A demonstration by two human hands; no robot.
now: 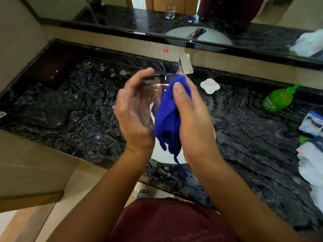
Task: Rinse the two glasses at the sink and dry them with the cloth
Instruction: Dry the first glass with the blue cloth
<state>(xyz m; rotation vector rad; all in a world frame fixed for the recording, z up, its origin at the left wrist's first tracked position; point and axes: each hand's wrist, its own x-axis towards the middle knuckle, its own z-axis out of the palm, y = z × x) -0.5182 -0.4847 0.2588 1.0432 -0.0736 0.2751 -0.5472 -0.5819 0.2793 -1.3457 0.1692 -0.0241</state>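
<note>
Two hands meet above the white sink (161, 155), set in a dark marbled counter (70, 109). The left hand (134, 112) cups a clear glass (154, 95), fingers curled round its far side and thumb on the near side, so the glass lies tilted between palm and fingers. The right hand (190, 110) grips a blue cloth (168, 119), thumb pressing it against the right side of the glass while the loose end hangs down towards the sink. Just beyond the hands stands a chrome tap (186, 65). To its right sits a white soap dish (209, 86), and further right a green bottle (277, 99) lies near white bags (311, 165) at the counter's right edge. In the mirror (192, 16) at the far side, a second glass (169, 11) shows as a reflection; where it stands on the counter I cannot tell.
</note>
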